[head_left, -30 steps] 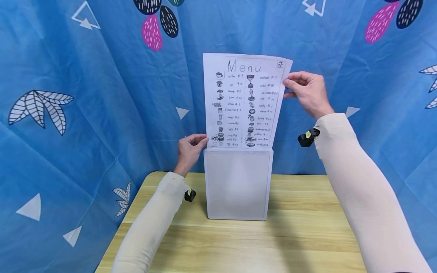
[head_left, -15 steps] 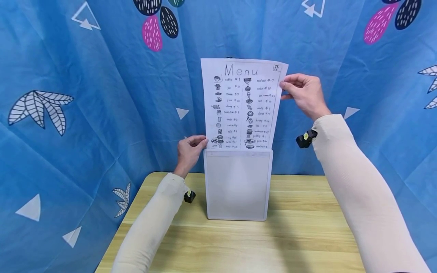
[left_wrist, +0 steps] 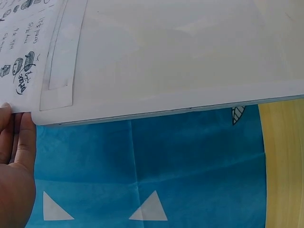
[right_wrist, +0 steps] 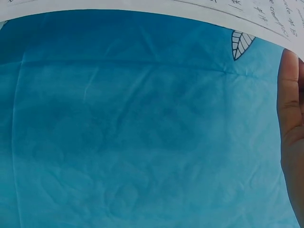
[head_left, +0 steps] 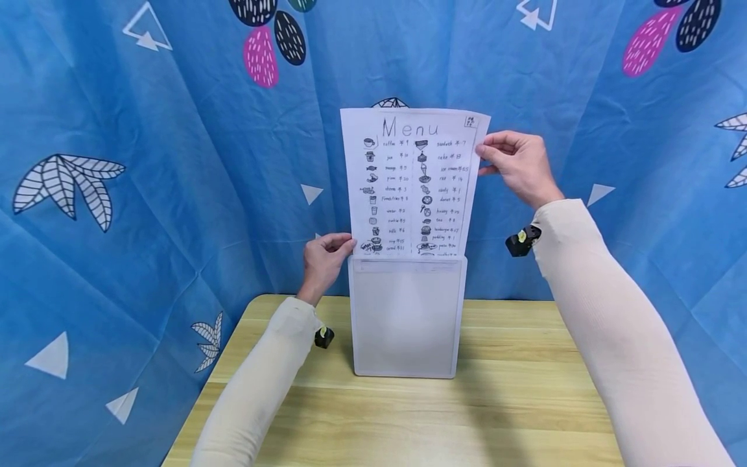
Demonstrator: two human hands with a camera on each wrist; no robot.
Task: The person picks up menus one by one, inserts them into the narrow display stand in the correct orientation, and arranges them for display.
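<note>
A white paper menu (head_left: 412, 188) with handwritten items and small drawings stands above a white-framed upright display stand (head_left: 405, 318). Its lower edge is inside the top of the stand, where a strip of paper shows through the clear front in the left wrist view. My left hand (head_left: 323, 264) pinches the menu's lower left edge, just above the stand's top corner. Higher up, my right hand (head_left: 522, 165) pinches the menu's right edge between thumb and fingers. The sheet bows slightly toward its right side.
The stand rests on a light wooden table (head_left: 513, 383). Behind and to the left hangs a blue patterned curtain (head_left: 175, 181). A small black camera sits at each wrist.
The menu has moved down, with more of its lower edge inside the stand and its bottom line now partly covered. My right hand has lowered and shifted slightly left; my left hand barely moved.
</note>
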